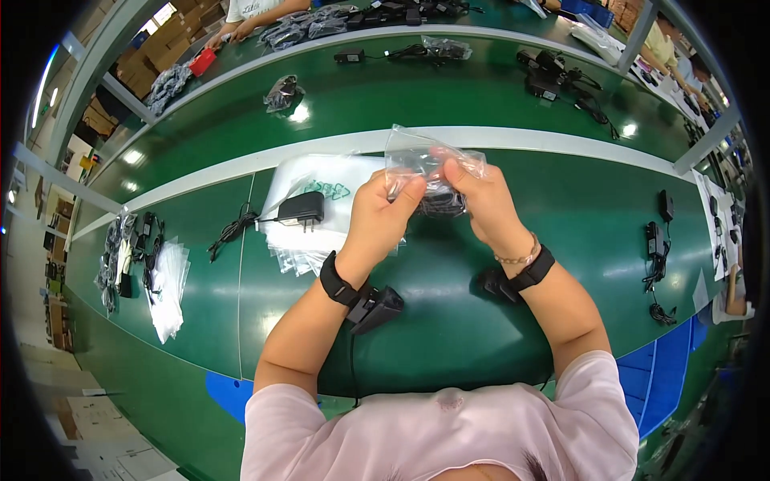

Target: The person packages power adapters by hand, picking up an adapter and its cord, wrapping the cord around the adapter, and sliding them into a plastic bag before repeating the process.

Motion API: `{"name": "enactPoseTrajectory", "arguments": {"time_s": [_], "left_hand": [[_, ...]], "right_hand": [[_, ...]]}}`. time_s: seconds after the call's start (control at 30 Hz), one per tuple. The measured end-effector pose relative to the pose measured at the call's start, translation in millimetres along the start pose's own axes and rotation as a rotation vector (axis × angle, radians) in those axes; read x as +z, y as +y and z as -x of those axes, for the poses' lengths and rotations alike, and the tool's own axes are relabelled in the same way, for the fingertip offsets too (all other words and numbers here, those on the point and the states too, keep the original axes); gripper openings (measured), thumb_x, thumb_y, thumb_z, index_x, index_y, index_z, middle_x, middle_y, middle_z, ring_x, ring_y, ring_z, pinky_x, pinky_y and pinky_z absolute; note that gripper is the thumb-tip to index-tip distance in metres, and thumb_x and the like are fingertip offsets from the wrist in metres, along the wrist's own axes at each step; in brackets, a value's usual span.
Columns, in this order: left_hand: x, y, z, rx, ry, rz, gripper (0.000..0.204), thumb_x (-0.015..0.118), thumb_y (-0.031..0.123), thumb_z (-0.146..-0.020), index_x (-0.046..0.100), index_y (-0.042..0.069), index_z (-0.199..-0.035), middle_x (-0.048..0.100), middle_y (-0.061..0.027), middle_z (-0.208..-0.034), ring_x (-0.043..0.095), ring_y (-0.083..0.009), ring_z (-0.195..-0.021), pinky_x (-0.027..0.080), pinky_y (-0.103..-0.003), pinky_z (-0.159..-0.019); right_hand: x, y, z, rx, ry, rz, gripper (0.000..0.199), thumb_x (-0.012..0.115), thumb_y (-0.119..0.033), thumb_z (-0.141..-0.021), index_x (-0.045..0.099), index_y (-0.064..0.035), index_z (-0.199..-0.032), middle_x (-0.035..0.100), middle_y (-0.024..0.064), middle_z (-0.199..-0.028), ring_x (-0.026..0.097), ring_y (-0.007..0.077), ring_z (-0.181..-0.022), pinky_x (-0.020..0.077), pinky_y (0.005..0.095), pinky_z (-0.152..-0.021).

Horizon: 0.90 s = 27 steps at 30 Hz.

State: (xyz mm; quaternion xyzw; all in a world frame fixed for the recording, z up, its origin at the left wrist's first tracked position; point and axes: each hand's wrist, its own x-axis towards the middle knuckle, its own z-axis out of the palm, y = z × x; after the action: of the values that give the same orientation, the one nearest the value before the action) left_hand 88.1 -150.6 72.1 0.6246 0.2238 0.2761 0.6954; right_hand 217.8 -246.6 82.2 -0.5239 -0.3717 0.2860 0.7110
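Observation:
A clear plastic bag (407,151) is held up over the green table (449,321) between my two hands. My left hand (378,210) pinches its left side with thumb and fingers. On the opposite side my right hand (484,195) grips it, thumb across the film. Dark coiled cable (443,205) shows at the bag's lower part; whether an adapter is in there too is hidden. Left of my hands, a black power adapter (301,208) with plug prongs lies on a stack of clear bags (301,171). Its bundled cord (230,234) trails left onto the table.
At far left lie more bags (168,293) beside bagged adapters (118,252). Adapters with cords (654,240) lie at right. Beyond a pale rail (553,144), a green surface carries a bagged adapter (282,94) and black adapters (548,78). A co-worker's hands (233,32) are at the far left.

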Motion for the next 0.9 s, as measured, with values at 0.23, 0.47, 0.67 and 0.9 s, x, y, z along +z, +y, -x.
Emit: {"name": "enactPoseTrajectory", "arguments": {"time_s": [0.23, 0.47, 0.67, 0.9], "left_hand": [[-3, -7, 1, 0.255, -0.035, -0.058, 0.017, 0.061, 0.014, -0.083, 0.064, -0.002, -0.089, 0.053, -0.0135, -0.117, 0.049, -0.0142, -0.102, 0.041, -0.025, -0.079], [3, 14, -1, 0.042, 0.183, 0.155, 0.022, 0.061, 0.017, -0.083, 0.063, -0.004, -0.088, 0.057, -0.0145, -0.110, 0.054, -0.0138, -0.090, 0.044, -0.024, -0.070], [-24, 3, -8, -0.128, 0.010, -0.047, 0.032, 0.056, 0.025, -0.086, 0.060, -0.005, -0.096, 0.062, -0.0101, -0.086, 0.058, -0.0111, -0.073, 0.046, -0.023, -0.063], [-46, 0, -20, -0.390, 0.076, 0.195, 0.035, 0.051, 0.033, -0.089, 0.056, -0.001, -0.099, 0.055, -0.0042, -0.062, 0.052, -0.0088, -0.050, 0.043, -0.021, -0.045]], "right_hand": [[-4, 4, -1, 0.506, 0.006, -0.571, 0.023, 0.058, -0.021, -0.086, 0.061, 0.0013, -0.089, 0.063, 0.0082, -0.089, 0.059, 0.0147, -0.078, 0.0486, 0.0279, -0.071], [-1, 9, 9, 0.132, -0.096, -0.080, 0.027, 0.055, -0.023, -0.087, 0.061, 0.0033, -0.085, 0.062, 0.0112, -0.093, 0.060, 0.0155, -0.078, 0.0489, 0.0277, -0.073], [4, -4, 5, 0.306, -0.112, -0.272, 0.026, 0.056, -0.023, -0.087, 0.059, 0.0011, -0.097, 0.062, 0.0069, -0.091, 0.059, 0.0139, -0.081, 0.0502, 0.0260, -0.060], [-4, -49, -33, 0.649, -0.479, -0.180, 0.043, 0.054, -0.022, -0.087, 0.044, -0.0038, -0.124, 0.058, 0.0097, -0.106, 0.060, 0.0172, -0.086, 0.0551, 0.0308, -0.051]]}}
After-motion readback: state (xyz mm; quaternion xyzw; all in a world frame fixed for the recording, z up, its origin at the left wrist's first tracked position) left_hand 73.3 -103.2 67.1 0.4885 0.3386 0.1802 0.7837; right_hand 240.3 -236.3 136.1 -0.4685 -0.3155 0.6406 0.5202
